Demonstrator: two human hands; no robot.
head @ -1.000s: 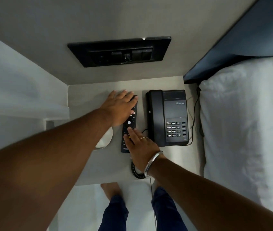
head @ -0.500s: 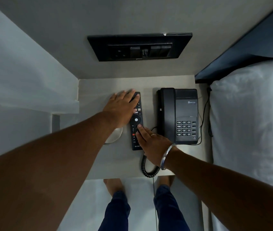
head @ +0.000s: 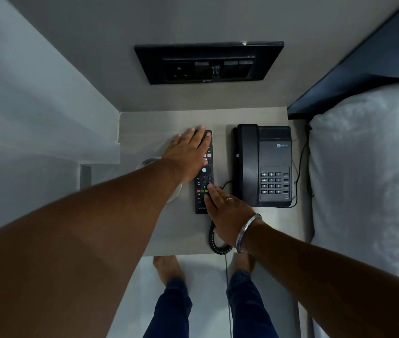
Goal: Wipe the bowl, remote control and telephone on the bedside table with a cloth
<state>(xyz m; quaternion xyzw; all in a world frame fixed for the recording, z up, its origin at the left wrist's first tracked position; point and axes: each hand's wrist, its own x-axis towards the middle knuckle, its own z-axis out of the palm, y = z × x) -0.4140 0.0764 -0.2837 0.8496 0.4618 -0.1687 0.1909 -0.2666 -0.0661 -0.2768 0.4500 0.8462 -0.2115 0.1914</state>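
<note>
Past the fingers I see a black switch panel (head: 208, 62) on the wall. Off to their right lies a white bed (head: 369, 181) under a dark headboard (head: 374, 76); beneath them, pale floor (head: 208, 293).

Both hands (head: 188, 157) on remote control (head: 204, 172)

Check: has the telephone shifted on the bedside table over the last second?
No. The telephone keeps its gap to the bedside table's back edge; only the camera moved.
</note>
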